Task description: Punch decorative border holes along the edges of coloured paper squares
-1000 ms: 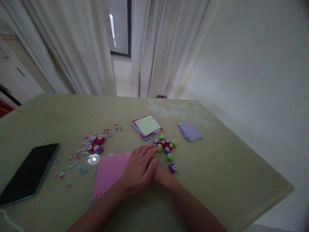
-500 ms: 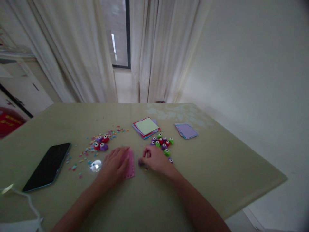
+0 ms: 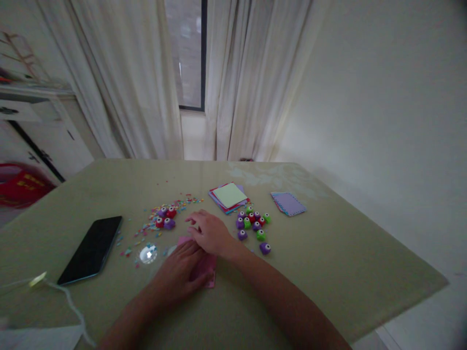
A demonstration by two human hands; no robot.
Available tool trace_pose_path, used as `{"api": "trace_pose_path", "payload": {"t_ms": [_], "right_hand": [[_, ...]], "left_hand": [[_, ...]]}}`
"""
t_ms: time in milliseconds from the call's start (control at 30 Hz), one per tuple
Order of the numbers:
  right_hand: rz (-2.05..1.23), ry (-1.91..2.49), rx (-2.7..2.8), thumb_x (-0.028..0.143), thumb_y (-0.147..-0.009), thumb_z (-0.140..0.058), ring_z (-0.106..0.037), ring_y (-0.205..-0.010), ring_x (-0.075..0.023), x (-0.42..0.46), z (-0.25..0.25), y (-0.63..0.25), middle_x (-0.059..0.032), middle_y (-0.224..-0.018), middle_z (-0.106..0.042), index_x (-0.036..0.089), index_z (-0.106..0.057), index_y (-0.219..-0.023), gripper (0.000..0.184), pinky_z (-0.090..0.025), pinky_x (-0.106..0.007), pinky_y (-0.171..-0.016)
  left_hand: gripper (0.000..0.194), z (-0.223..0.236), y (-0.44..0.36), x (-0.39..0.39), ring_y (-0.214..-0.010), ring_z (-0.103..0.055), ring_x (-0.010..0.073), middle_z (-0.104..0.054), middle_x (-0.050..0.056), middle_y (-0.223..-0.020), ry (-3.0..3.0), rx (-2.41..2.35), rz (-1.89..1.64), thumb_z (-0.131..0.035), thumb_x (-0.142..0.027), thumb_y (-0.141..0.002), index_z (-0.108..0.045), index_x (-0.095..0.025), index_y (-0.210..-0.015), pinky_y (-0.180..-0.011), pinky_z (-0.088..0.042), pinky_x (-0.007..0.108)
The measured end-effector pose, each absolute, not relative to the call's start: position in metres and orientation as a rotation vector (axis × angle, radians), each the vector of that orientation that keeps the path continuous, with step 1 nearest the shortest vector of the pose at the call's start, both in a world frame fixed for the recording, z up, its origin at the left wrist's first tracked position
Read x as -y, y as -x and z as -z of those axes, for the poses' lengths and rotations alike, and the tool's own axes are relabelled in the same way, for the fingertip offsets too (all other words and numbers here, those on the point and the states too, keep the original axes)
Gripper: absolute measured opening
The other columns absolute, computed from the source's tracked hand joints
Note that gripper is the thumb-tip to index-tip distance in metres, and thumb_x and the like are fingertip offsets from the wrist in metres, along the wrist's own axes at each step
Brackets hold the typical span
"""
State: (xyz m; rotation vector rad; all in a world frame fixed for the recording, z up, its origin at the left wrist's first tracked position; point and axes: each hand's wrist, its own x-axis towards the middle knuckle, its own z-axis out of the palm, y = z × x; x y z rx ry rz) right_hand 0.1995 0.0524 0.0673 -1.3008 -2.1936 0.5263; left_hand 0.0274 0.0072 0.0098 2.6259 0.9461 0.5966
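My left hand (image 3: pixel 182 267) lies flat with fingers stretched over a pink square card (image 3: pixel 205 269), holding it against the table and hiding much of it. Across the card's far part reaches my right hand (image 3: pixel 211 236), its thumb and fingers apart with nothing visible between them. Left of the hands is a clear shiny disc (image 3: pixel 148 253). Beyond it, several red and purple one-eyed toy pieces (image 3: pixel 169 223) sit among scattered confetti-like bits (image 3: pixel 149 227). To the right of my right hand stands a group of purple, green and red one-eyed pieces (image 3: pixel 257 225).
A stack of coloured square sheets (image 3: pixel 229 195) lies farther back, with a smaller stack of lilac-topped cards (image 3: pixel 289 203) to its right. On the left are a black tablet (image 3: pixel 91 250) and a white cord (image 3: pixel 71 301). The table's right edge slants toward a white wall (image 3: pixel 394 121).
My right hand has moved left and away from me, over the pink card, and its fingers have opened. The small dark piece at its fingertips is no longer there. The camera view has shifted slightly.
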Motion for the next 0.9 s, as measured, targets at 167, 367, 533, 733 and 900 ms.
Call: {"api": "trace_pose_path", "payload": {"t_ms": [167, 367, 533, 733, 900], "right_hand": [[-0.483, 1.285, 2.333, 0.037, -0.099, -0.076, -0.068, -0.115, -0.0214, -0.093, -0.058, -0.145, -0.0050, -0.131, -0.072, 0.026, -0.071, -0.124, 0.028, -0.051, -0.029, -0.095], [-0.410, 1.486, 2.321, 0.021, -0.097, -0.066, -0.069, -0.091, -0.0211, -0.092, -0.053, -0.163, -0.0043, -0.107, -0.076, 0.024, -0.071, -0.104, 0.009, -0.049, -0.030, -0.079], [-0.348, 1.692, 2.203, 0.011, -0.092, -0.063, -0.068, -0.097, -0.0244, -0.042, -0.051, -0.234, -0.0096, -0.112, -0.075, 0.019, -0.065, -0.122, 0.031, -0.048, -0.033, -0.083], [-0.447, 1.651, 2.195, 0.010, -0.090, -0.063, -0.067, -0.100, -0.0241, 0.004, -0.047, -0.267, -0.0076, -0.110, -0.071, 0.022, -0.068, -0.114, 0.026, -0.049, -0.032, -0.087], [-0.664, 1.492, 2.048, 0.012, -0.085, -0.068, -0.064, -0.086, -0.0199, 0.000, -0.045, -0.264, -0.0037, -0.099, -0.070, 0.021, -0.066, -0.107, 0.024, -0.049, -0.029, -0.078]], "left_hand": [[0.054, -0.015, -0.025, -0.001, -0.134, -0.065, 0.0383, -0.072, 0.013, -0.144, -2.616, -0.910, -0.553, -0.073, -0.051, -0.097, -0.069, -0.023, -0.142, -0.121, -0.046, 0.056], [0.068, -0.019, -0.011, -0.004, -0.142, -0.060, 0.0370, -0.066, 0.009, -0.155, -2.582, -0.898, -0.473, -0.076, -0.058, -0.094, -0.062, -0.028, -0.153, -0.125, -0.042, 0.054], [0.076, -0.008, 0.000, -0.010, -0.148, -0.056, 0.0361, -0.056, 0.008, -0.165, -2.614, -1.030, -0.479, -0.070, -0.065, -0.097, -0.053, -0.031, -0.162, -0.123, -0.043, 0.052], [0.071, 0.001, -0.007, -0.012, -0.144, -0.059, 0.0355, -0.059, 0.008, -0.163, -2.679, -1.148, -0.572, -0.066, -0.068, -0.099, -0.057, -0.030, -0.158, -0.120, -0.044, 0.053], [0.075, 0.003, -0.009, -0.010, -0.146, -0.057, 0.0347, -0.056, 0.007, -0.165, -2.718, -1.170, -0.601, -0.066, -0.067, -0.099, -0.050, -0.031, -0.163, -0.122, -0.041, 0.052]]}}
